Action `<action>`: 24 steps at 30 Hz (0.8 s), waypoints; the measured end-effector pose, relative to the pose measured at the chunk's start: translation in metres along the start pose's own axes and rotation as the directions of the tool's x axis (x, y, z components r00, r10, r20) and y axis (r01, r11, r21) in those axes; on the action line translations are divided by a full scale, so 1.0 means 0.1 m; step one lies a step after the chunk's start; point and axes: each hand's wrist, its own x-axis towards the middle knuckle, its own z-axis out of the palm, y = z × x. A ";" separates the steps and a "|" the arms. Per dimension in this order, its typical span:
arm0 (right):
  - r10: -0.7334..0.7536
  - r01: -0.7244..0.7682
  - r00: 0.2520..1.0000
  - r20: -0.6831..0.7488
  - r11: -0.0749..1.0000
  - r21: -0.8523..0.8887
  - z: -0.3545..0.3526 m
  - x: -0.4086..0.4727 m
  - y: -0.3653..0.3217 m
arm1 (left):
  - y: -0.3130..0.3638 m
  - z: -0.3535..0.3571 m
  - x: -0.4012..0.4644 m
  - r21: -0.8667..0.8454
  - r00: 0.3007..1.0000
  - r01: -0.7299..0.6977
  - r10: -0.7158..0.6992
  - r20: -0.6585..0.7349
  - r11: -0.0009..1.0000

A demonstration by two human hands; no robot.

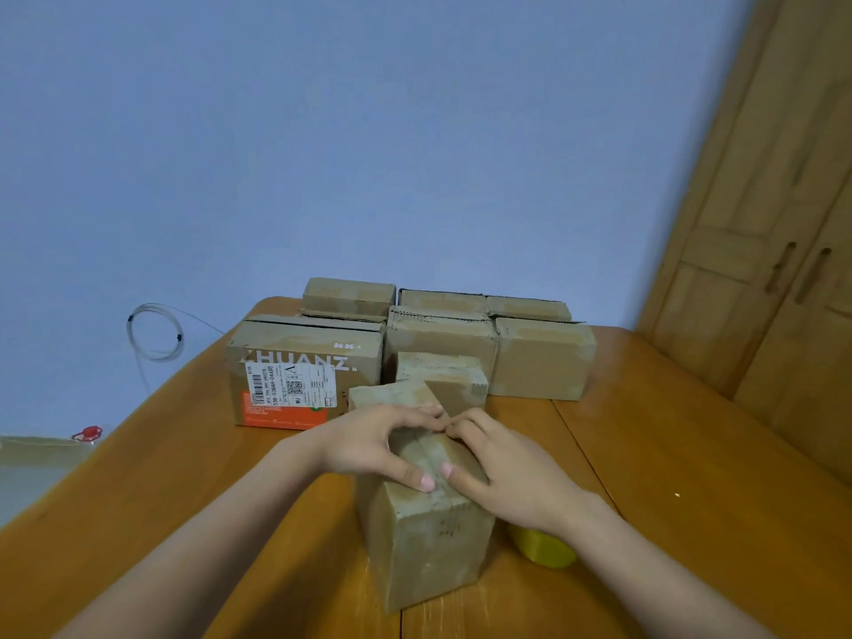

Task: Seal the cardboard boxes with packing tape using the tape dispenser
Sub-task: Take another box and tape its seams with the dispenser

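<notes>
Box (426, 523) under both hands (369, 447), thumbs pressing its taped top seam.

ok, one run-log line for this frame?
stage: pressing top flaps | left hand: on small box top | right hand: same | yellow object: on table, beside box

Looks like a home room, not a shop or warehouse. Plain blue painted wall (369, 131); wooden wardrobe (783, 251) w/ panelled doors & slot handles at right. Orange-brown wood bench (668, 431), dining-table type. Small used cardboard boxes (461, 334) stacked on it, one w/ shipping label (290, 385). Thin coiled cable (154, 334) hangs on wall at left.
</notes>
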 end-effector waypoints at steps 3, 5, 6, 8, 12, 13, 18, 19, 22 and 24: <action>0.026 -0.027 0.998 -0.064 1.000 -0.008 -0.06 -0.01 0.01 | 0.04 -0.03 0.01 -0.123 0.995 -0.032 0.019 -0.102 0.992; 0.013 -0.011 0.996 -0.091 1.000 0.023 -0.11 0.03 0.04 | 0.08 -0.04 -0.01 -0.121 0.960 0.038 -0.070 -0.271 0.992; 0.003 0.000 0.997 -0.081 0.999 0.041 -0.12 0.06 0.05 | 0.10 -0.02 -0.02 -0.086 0.936 0.103 -0.125 -0.328 0.991; -0.009 0.009 1.000 -0.007 0.998 0.068 -0.08 0.12 0.05 | 0.12 0.04 -0.03 0.032 0.923 0.218 -0.196 -0.330 0.975; 0.001 -0.077 0.978 0.209 0.931 0.356 0.06 0.19 0.02 | 0.09 0.20 0.00 0.117 0.937 0.310 -0.283 -0.206 0.943; 0.016 -0.111 0.974 0.225 0.903 0.414 0.08 0.19 0.02 | 0.07 0.20 0.01 0.113 0.936 0.312 -0.285 -0.205 0.943; 0.052 -0.112 0.978 0.204 0.949 0.295 0.09 0.12 0.00 | 0.04 0.16 0.05 0.137 0.959 0.248 -0.224 -0.174 0.959; 0.046 -0.106 0.979 0.200 0.948 0.302 0.07 0.11 0.01 | 0.03 0.15 0.07 0.160 0.963 0.238 -0.211 -0.168 0.958; 0.082 -0.130 0.989 0.123 0.879 0.458 -0.06 0.13 0.16 | 0.00 0.10 0.08 0.202 0.966 0.230 -0.199 -0.165 0.952; 0.212 -0.191 0.977 0.020 0.831 0.522 -0.16 0.13 0.38 | -0.02 0.06 0.07 0.190 0.970 0.222 -0.196 -0.146 0.956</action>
